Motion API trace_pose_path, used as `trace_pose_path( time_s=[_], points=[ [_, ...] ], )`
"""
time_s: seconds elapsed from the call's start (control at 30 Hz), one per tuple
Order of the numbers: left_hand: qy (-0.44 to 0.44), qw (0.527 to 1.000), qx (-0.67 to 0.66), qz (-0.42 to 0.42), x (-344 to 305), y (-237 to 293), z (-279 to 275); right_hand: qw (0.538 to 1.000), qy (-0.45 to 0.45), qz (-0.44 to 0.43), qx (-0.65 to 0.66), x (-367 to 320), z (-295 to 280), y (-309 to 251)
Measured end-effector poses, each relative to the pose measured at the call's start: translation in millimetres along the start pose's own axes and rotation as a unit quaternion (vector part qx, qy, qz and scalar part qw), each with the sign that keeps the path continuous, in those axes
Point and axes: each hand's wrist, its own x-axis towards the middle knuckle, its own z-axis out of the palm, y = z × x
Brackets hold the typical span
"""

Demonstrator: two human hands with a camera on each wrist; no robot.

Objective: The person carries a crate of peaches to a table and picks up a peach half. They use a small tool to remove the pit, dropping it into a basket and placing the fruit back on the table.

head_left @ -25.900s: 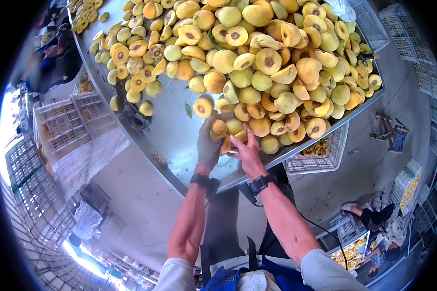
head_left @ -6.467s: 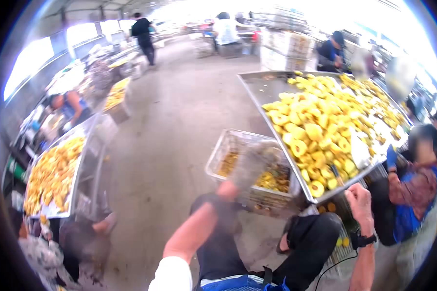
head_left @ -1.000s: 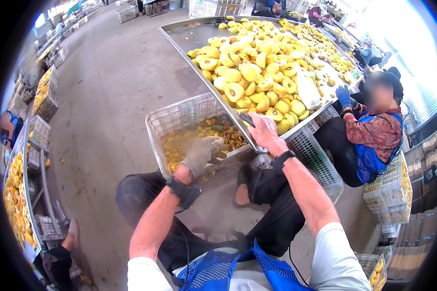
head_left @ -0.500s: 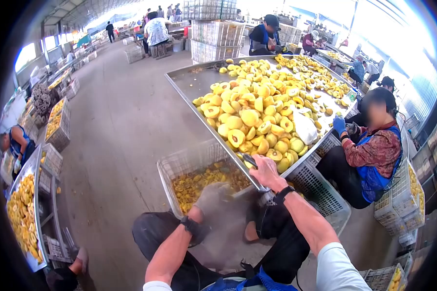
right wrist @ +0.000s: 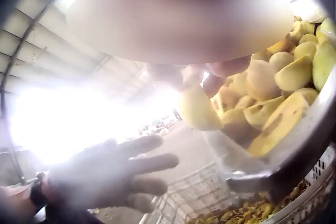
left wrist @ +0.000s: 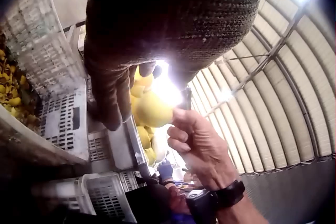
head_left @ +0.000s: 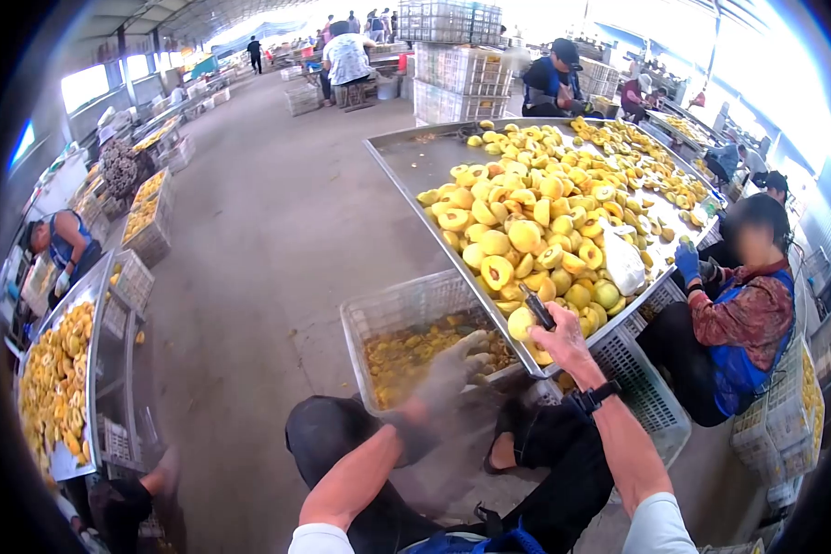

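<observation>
My right hand (head_left: 568,340) is at the near corner of the steel table and holds a short black-handled tool (head_left: 537,307). Its fingertips also pinch a yellow peach half (head_left: 521,323), which shows in the left wrist view as a rounded yellow peach half (left wrist: 152,109) and in the right wrist view as a peach half (right wrist: 199,109) below the fingers. My left hand (head_left: 445,377), in a grey glove and blurred, is over the crate of scraps. In the right wrist view the gloved left hand (right wrist: 115,174) has its fingers stretched out, holding nothing.
The steel table (head_left: 406,171) bears a heap of peach halves (head_left: 526,235) and a white bag (head_left: 623,263). Under its edge stands a white crate (head_left: 369,314) with fruit scraps. A person (head_left: 743,314) in a blue apron sits at right. Stacked crates (head_left: 462,78) stand behind.
Earlier both hands were among peaches at the table edge; later I sat facing the floor aisle. Since half a second ago, my right hand has come to hold a peach half along with the tool.
</observation>
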Motion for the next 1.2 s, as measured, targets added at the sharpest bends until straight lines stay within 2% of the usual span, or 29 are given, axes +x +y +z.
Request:
trace_pose_path(
  time_s=[0.03,0.13,0.2,0.27,0.3,0.4,0.47,0.53,0.67,0.73,0.77,0.83,0.87,0.93,0.97,1.0,1.07,1.1,1.13,1.2],
  points=[
    [-0.008,0.999,-0.031,0.019,-1,2,2,1.0,-0.002,-0.023,0.006,-5,2,-17],
    [0.007,0.996,-0.084,0.036,-5,17,13,0.998,-0.054,0.005,0.017,-23,8,-67],
    [0.024,0.993,-0.101,0.047,-6,13,11,0.996,-0.014,-0.088,0.004,-31,23,-78],
    [0.017,0.998,-0.032,0.059,-3,3,0,0.992,0.015,-0.125,-0.027,-37,38,-84],
    [0.024,0.993,-0.103,0.055,0,-1,0,0.991,0.007,-0.134,-0.026,-40,42,-86],
    [0.008,0.992,-0.12,0.047,-6,-4,-8,0.991,-0.036,-0.127,-0.027,-45,53,-96],
    [0.015,0.991,-0.127,0.05,-13,3,-12,0.994,-0.052,0.001,0.095,-46,58,-102],
    [0.03,0.977,-0.204,0.057,-18,8,-15,0.988,-0.042,0.051,0.143,-45,57,-114],
    [0.097,0.968,-0.222,0.061,-26,17,-29,0.98,0.004,0.05,0.191,-47,71,-118],
    [0.125,0.961,-0.235,0.072,-26,15,-34,0.977,-0.043,0.111,0.177,-43,74,-111],
    [0.139,0.962,-0.218,0.086,-25,12,-37,0.977,-0.051,0.109,0.174,-42,78,-110],
    [0.157,0.959,-0.22,0.09,-30,11,-39,0.949,-0.08,0.182,0.244,-40,79,-128],
    [0.158,0.958,-0.222,0.089,-31,10,-39,0.949,-0.082,0.184,0.242,-37,82,-130],
    [0.193,0.97,-0.102,0.106,-32,8,-41,0.937,-0.076,0.188,0.286,-33,91,-126],
    [0.229,0.962,-0.103,0.104,-33,9,-35,0.926,-0.089,0.2,0.307,-28,92,-121],
    [0.222,0.951,-0.207,0.066,-39,23,-30,0.924,-0.097,0.208,0.306,-22,91,-123],
    [0.247,0.917,-0.313,-0.004,-40,45,-21,0.918,-0.12,0.225,0.304,-6,85,-119],
    [0.236,0.949,-0.206,0.035,-19,20,-28,0.904,-0.112,0.225,0.345,2,85,-118],
    [0.182,0.958,-0.218,0.033,-24,35,-33,0.898,-0.108,0.23,0.36,7,79,-125],
    [0.152,0.978,-0.138,0.046,-23,45,-51,0.89,-0.091,0.226,0.386,11,66,-137]
  ],
)
